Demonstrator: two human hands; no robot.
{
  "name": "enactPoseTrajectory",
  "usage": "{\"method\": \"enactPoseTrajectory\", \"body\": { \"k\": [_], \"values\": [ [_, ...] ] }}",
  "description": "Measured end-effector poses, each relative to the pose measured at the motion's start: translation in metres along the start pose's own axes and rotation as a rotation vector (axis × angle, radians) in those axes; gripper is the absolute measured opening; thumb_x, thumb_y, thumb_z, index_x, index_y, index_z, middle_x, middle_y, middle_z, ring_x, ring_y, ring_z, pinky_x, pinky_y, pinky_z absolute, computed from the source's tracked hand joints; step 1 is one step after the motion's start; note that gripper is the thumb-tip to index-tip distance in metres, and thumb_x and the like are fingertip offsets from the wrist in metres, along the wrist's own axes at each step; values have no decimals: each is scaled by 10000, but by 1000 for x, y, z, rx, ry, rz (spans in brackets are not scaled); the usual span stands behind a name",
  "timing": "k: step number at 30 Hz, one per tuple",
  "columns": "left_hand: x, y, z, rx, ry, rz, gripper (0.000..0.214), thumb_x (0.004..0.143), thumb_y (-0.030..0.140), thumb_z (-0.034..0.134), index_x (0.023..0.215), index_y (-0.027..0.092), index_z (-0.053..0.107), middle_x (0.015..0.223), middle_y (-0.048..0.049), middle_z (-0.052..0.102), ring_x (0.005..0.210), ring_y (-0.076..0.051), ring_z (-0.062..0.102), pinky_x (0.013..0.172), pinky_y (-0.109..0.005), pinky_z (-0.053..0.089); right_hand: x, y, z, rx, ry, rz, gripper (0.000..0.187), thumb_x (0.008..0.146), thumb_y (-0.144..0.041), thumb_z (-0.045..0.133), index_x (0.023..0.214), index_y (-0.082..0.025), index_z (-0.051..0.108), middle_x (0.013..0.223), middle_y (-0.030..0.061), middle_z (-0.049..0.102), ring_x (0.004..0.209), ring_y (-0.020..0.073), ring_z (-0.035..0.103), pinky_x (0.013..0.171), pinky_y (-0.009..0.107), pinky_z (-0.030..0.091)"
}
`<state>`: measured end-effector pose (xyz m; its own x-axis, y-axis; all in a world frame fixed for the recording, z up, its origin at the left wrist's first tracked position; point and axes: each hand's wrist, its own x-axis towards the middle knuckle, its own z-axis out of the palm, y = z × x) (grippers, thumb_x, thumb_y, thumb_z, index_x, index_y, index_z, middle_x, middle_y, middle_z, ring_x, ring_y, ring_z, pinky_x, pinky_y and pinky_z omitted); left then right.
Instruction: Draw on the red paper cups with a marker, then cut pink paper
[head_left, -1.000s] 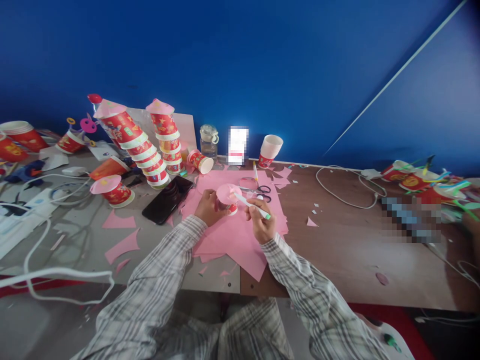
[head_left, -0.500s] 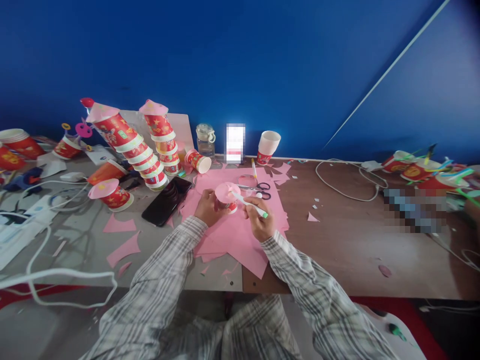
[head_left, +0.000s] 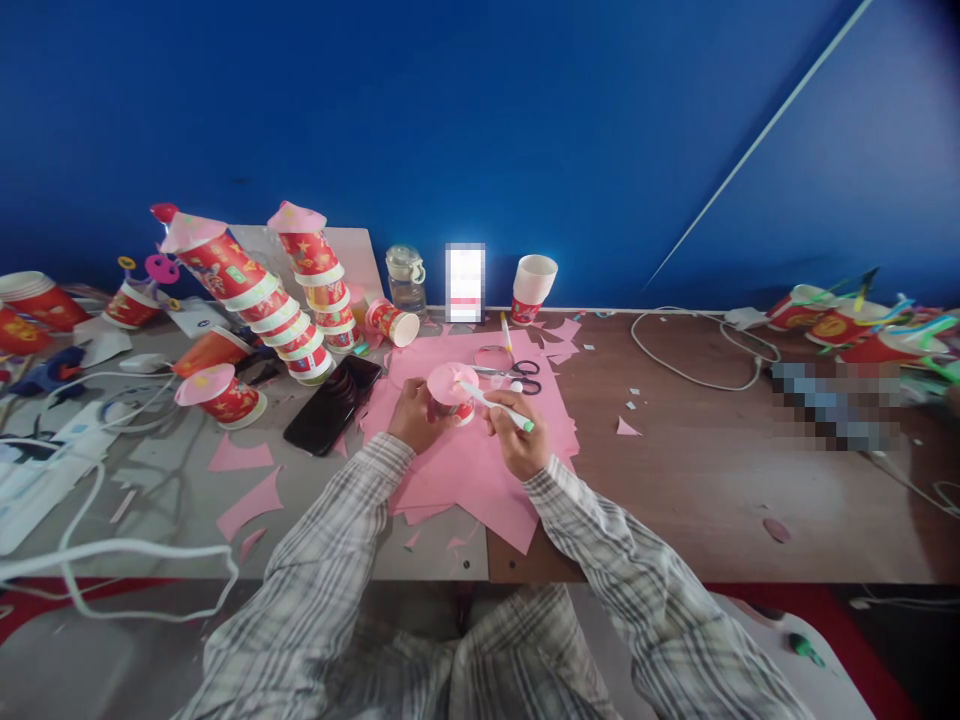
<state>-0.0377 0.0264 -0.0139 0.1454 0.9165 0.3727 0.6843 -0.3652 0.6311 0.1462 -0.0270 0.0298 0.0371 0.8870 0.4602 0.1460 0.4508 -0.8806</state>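
Observation:
A red paper cup [head_left: 459,412] with a pink paper cone [head_left: 444,385] on top stands on a stack of pink paper [head_left: 457,468]. My left hand [head_left: 417,415] grips the cup from its left side, with some fingertips hidden behind it. In my right hand [head_left: 521,437] is a white marker [head_left: 495,403] with a green end, held like a pen. Its tip meets the cone near the peak. Just behind my right hand lie scissors [head_left: 529,377] with dark handles, and a yellow-and-white marker [head_left: 506,335] rests beyond them.
Two leaning towers of red cups [head_left: 281,320] with pink cone tops rise at the left, near a black phone [head_left: 330,405]. A water bottle [head_left: 406,285] and stacked cups [head_left: 534,290] stand at the back. White cables [head_left: 120,545] sprawl at left; cups with colourful sticks [head_left: 847,322] sit far right.
The whole view has shifted slightly. Both hands keep their places at the cup, and the marker tip stays near the cone's peak.

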Motion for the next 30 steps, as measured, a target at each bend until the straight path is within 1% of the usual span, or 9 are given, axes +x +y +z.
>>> {"method": "enactPoseTrajectory", "body": {
  "k": [5, 9, 14, 18, 23, 30],
  "values": [
    [0, -4, 1, 6, -3, 5, 638, 537, 457, 695, 1083, 183, 514, 1025, -89, 445, 649, -80, 471, 668, -334, 524, 0, 0, 0, -6, 17, 13, 222, 827, -308, 479, 967, -166, 578, 697, 13, 605, 512, 85, 549, 531, 242, 476],
    [0, -5, 2, 7, -5, 10, 638, 552, 467, 682, 1094, 184, 502, 1030, -88, 442, 663, -84, 483, 683, -338, 525, 0, -2, 1, -23, -6, -3, 218, 826, -303, 479, 954, -161, 584, 667, 12, 599, 529, 92, 548, 531, 238, 475],
    [1, -6, 2, 13, -8, 14, 639, 557, 476, 675, 1095, 178, 505, 1021, -85, 435, 653, -78, 479, 672, -320, 523, 0, -4, 0, -13, 21, -2, 218, 827, -303, 473, 952, -165, 587, 696, 20, 608, 518, 86, 537, 531, 242, 479],
    [0, -3, 1, 14, -5, 8, 646, 560, 488, 667, 1102, 181, 498, 1023, -82, 433, 681, -88, 491, 679, -322, 523, -1, -3, 0, -33, -11, -5, 217, 823, -298, 481, 957, -163, 587, 679, 22, 608, 532, 92, 540, 538, 241, 478],
    [1, 4, -2, 18, 9, 10, 607, 547, 477, 680, 1048, 167, 534, 980, -85, 448, 769, -125, 509, 705, -325, 521, -1, 0, 1, -20, -4, 14, 232, 831, -305, 469, 980, -165, 578, 686, 31, 615, 562, 103, 552, 556, 248, 487],
    [2, 4, -3, 15, 10, 12, 586, 538, 443, 697, 1025, 156, 543, 981, -91, 450, 737, -118, 516, 660, -318, 527, -1, 1, 2, -9, -29, -2, 251, 837, -315, 459, 999, -165, 576, 711, 40, 625, 557, 101, 554, 553, 244, 487]
  ]
}}
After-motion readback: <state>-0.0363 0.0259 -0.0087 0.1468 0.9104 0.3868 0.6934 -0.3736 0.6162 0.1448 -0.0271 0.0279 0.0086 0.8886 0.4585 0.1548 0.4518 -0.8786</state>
